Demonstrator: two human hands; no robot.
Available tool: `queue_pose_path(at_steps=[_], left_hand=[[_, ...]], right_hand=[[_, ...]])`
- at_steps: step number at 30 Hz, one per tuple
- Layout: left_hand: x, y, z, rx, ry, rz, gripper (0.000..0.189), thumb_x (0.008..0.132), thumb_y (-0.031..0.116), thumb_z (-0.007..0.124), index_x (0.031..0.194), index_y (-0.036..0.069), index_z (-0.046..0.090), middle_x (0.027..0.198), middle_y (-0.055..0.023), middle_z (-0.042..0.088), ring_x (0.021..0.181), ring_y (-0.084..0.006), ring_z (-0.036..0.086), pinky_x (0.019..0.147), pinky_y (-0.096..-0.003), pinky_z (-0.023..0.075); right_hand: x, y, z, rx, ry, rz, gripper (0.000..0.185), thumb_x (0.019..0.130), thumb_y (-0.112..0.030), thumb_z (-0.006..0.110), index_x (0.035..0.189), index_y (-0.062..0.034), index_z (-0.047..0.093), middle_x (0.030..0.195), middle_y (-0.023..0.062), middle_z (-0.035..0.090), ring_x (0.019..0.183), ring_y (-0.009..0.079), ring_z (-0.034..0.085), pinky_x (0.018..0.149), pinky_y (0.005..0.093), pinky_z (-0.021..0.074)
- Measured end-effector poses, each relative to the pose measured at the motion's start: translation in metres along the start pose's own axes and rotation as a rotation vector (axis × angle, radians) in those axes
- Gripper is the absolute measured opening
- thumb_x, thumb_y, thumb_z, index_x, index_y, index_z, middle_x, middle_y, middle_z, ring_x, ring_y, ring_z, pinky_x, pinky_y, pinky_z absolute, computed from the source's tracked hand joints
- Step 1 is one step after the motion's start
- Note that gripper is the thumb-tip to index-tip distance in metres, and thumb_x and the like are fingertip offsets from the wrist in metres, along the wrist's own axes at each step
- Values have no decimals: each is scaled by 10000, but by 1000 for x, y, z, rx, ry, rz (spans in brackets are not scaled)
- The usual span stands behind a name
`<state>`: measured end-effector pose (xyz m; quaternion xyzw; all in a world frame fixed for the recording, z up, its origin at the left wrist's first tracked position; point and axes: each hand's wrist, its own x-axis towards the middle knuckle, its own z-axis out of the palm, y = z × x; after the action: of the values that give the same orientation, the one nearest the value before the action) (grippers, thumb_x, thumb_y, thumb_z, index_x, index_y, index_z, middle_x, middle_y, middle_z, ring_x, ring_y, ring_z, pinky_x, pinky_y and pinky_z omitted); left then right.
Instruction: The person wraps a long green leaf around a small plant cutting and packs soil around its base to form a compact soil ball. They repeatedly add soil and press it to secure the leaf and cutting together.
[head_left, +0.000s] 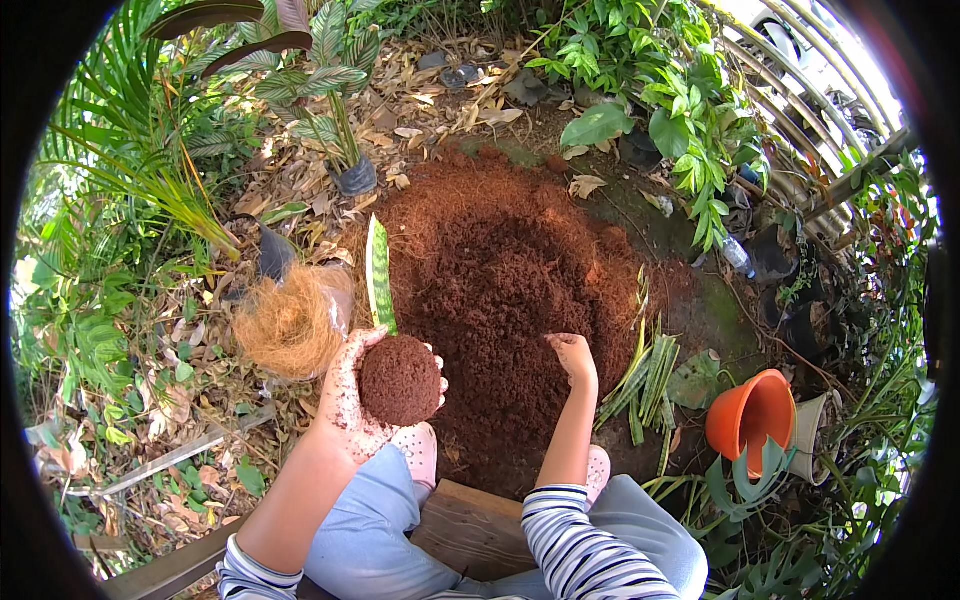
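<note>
My left hand (352, 405), speckled with soil, cups a round ball of brown coco peat (401, 380). A variegated snake plant leaf cutting (380, 277) stands upright at the far side of the ball; whether its base is in the ball or only against it is hidden. My right hand (571, 352) hangs over the heap of dark, loose coco peat (495, 300), its fingers bent together; whether anything is between them is hard to tell. Several cut snake plant leaves (651, 375) lie on the ground to the right of the heap.
A bag of coconut fibre (289, 322) sits at left. An orange plastic pot (750, 420) lies tipped at right beside a pale pot (814, 439). A potted plant in a black bag (354, 177) stands beyond. A wooden board (472, 529) is between my legs; a plastic bottle (737, 255) lies farther right.
</note>
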<state>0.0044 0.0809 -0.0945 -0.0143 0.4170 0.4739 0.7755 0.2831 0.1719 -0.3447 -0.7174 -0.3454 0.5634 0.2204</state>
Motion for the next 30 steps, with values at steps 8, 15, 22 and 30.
queue_pose_path(at_steps=[8, 15, 22, 30], left_hand=[[1, 0, -1, -28, -23, -23, 469, 827, 409, 442, 976, -17, 572, 926, -183, 608, 813, -338, 595, 758, -439, 497], [0, 1, -1, -53, -33, -32, 460, 832, 401, 451, 989, -14, 571, 951, -187, 607, 827, -342, 597, 756, -443, 501], [-1, 1, 0, -23, -6, -29, 457, 827, 400, 458, 994, -10, 569, 949, -185, 607, 833, -344, 598, 758, -438, 503], [-2, 3, -1, -39, -30, -26, 455, 826, 398, 452, 986, -12, 568, 937, -181, 606, 826, -343, 595, 760, -442, 500]], right_hand=[[24, 50, 12, 179, 236, -50, 161, 778, 93, 589, 914, 34, 527, 852, 88, 514, 733, 196, 597, 600, 291, 491], [23, 85, 46, -132, 539, -115, 312, 743, -147, 720, 969, -43, 532, 1017, 121, 441, 957, 277, 507, 745, 401, 473], [18, 84, 88, -378, 377, -242, 511, 693, -144, 738, 1130, -126, 475, 1202, 147, 323, 1000, 310, 430, 823, 412, 433], [23, 56, 41, 210, 176, -18, 159, 753, 27, 645, 861, -42, 553, 967, 89, 546, 701, 139, 513, 570, 276, 417]])
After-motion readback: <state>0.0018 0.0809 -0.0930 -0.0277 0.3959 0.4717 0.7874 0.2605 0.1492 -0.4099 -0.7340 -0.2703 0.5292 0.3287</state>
